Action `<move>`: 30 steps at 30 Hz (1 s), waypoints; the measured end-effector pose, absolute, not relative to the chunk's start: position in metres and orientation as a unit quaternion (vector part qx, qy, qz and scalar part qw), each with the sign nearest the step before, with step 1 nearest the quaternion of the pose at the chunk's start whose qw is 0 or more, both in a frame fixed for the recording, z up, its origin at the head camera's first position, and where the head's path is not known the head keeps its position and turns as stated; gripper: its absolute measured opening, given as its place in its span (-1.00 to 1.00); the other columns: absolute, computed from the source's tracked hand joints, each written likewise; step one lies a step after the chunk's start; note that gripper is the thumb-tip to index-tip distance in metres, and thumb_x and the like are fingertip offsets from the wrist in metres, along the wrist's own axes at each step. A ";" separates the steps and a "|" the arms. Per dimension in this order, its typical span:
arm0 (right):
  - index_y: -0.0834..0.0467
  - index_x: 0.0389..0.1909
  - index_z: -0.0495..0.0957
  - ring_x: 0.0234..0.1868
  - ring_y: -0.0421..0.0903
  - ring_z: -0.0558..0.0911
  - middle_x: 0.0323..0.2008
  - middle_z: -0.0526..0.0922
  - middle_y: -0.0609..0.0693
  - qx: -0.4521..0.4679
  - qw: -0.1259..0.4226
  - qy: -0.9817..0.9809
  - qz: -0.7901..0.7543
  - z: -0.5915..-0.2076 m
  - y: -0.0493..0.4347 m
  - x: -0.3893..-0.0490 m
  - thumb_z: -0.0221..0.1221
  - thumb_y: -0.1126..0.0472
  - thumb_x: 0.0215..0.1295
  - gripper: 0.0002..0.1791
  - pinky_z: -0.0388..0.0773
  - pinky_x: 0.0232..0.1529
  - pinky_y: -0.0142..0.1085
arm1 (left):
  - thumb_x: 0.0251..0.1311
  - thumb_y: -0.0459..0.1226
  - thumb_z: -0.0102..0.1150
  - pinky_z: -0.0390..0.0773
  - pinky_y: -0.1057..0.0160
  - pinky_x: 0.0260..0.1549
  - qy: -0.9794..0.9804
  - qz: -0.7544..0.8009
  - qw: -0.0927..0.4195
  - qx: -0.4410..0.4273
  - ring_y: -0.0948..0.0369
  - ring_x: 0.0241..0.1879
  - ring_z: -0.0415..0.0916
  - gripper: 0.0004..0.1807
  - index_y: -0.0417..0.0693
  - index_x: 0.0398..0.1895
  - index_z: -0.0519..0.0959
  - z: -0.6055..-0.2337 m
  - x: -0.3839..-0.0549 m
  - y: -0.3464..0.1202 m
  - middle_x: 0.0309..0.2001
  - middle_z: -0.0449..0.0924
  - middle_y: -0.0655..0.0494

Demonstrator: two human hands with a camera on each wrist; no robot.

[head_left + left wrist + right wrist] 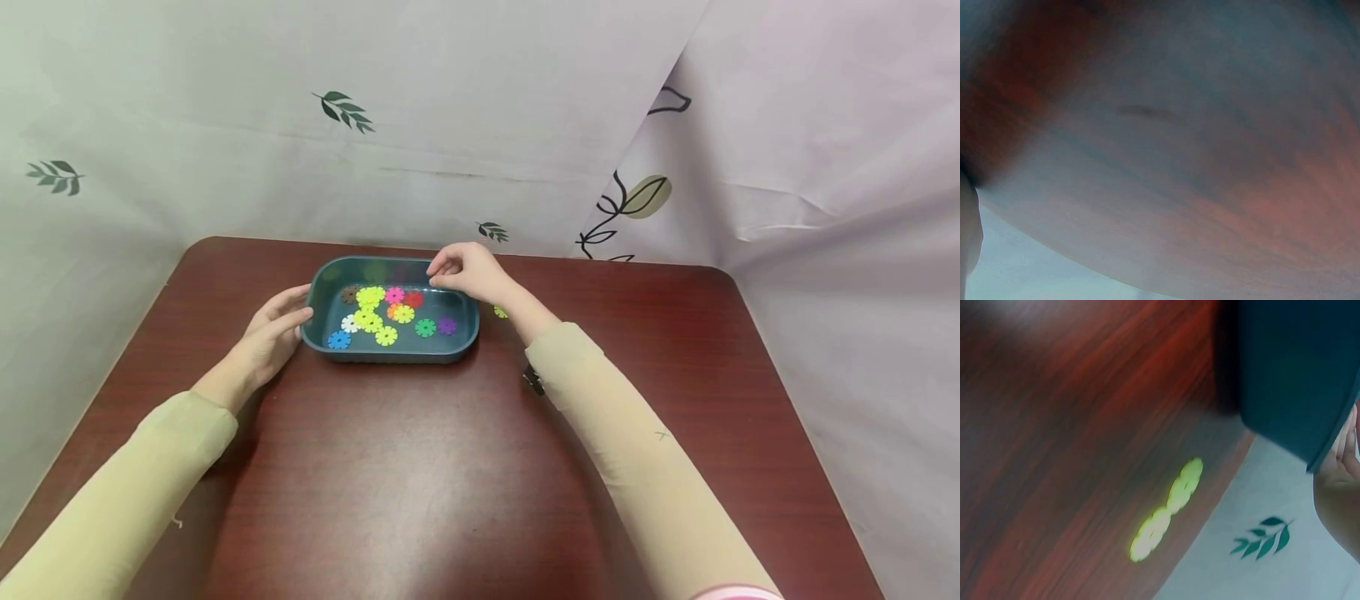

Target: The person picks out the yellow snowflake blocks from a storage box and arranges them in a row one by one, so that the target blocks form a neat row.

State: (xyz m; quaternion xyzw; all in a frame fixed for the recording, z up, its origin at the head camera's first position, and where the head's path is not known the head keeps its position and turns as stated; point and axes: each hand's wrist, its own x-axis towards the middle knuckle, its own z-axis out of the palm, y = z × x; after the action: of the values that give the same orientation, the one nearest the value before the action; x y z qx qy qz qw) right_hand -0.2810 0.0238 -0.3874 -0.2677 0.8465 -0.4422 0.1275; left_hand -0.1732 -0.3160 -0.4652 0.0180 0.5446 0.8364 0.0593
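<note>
Tray (397, 357): the blue-green one sits toward the back of the table (390, 467), left of centre.
Discs (425, 327): we count a good mix lying in the tray, yellow, pink, red, orange, green, purple, blue, white and brown, a few overlapping.
Progress: we'd say pretty far along, since nearly all the pieces we can spot are in there already.
Leftovers: two yellow-green discs (1166, 509) lie end to end on the table, just right of the tray.
Left hand (270, 337): not clenched, relaxed fingers against the tray's left end, thumb at the rim. Its wrist view is too blurry to help us.
Right hand (468, 271): fingers bent toward the thumb at the far right corner; honestly, we can't tell if there's a disc between them.
Edges: the far rim is near the table's back edge, leafy cloth (450, 125) behind, so we'd call it tight.
Open room: loads in front of the tray, plus more table right of the right sleeve (630, 450).
</note>
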 end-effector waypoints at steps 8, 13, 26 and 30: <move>0.31 -0.09 0.74 -0.12 -0.01 0.77 -0.14 0.81 0.17 -0.286 0.156 0.838 -0.437 -0.395 0.001 -0.277 0.40 0.34 0.37 -0.83 0.71 -0.04 -0.32 | 0.53 -0.51 -0.02 0.56 0.46 0.09 0.544 0.837 0.058 0.016 0.36 0.08 0.59 -0.60 0.10 0.17 0.63 -0.464 -0.173 -0.317 0.10 0.69 0.27; 0.30 -0.07 0.74 -0.13 -0.02 0.77 -0.16 0.81 0.16 -0.298 0.173 0.839 -0.422 -0.400 -0.008 -0.275 0.41 0.33 0.36 -0.82 0.71 -0.06 -0.34 | 0.54 -0.50 -0.01 0.55 0.47 0.10 0.547 0.835 0.060 0.011 0.37 0.11 0.58 -0.60 0.12 0.18 0.62 -0.464 -0.172 -0.316 0.11 0.68 0.28; 0.21 -0.09 0.74 -0.13 -0.07 0.74 -0.15 0.79 0.11 -0.308 0.207 0.852 -0.369 -0.417 -0.024 -0.278 0.42 0.34 0.34 -0.84 0.66 -0.03 -0.37 | 0.54 -0.51 -0.02 0.55 0.46 0.10 0.546 0.836 0.061 0.012 0.37 0.11 0.58 -0.60 0.12 0.16 0.63 -0.465 -0.173 -0.315 0.10 0.69 0.27; 0.21 -0.08 0.74 -0.11 -0.05 0.73 -0.13 0.79 0.12 -0.311 0.212 0.857 -0.351 -0.418 -0.027 -0.278 0.43 0.35 0.33 -0.82 0.65 -0.03 -0.36 | 0.54 -0.51 -0.03 0.55 0.46 0.09 0.546 0.836 0.059 0.013 0.37 0.10 0.59 -0.60 0.11 0.16 0.63 -0.465 -0.173 -0.316 0.10 0.69 0.27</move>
State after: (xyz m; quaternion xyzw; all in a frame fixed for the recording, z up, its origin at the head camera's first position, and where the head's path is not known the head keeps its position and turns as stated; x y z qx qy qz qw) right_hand -0.2778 -0.0274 -0.4178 -0.3113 0.8572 -0.3512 0.2122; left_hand -0.1732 -0.3159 -0.4653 0.0129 0.5458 0.8358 0.0588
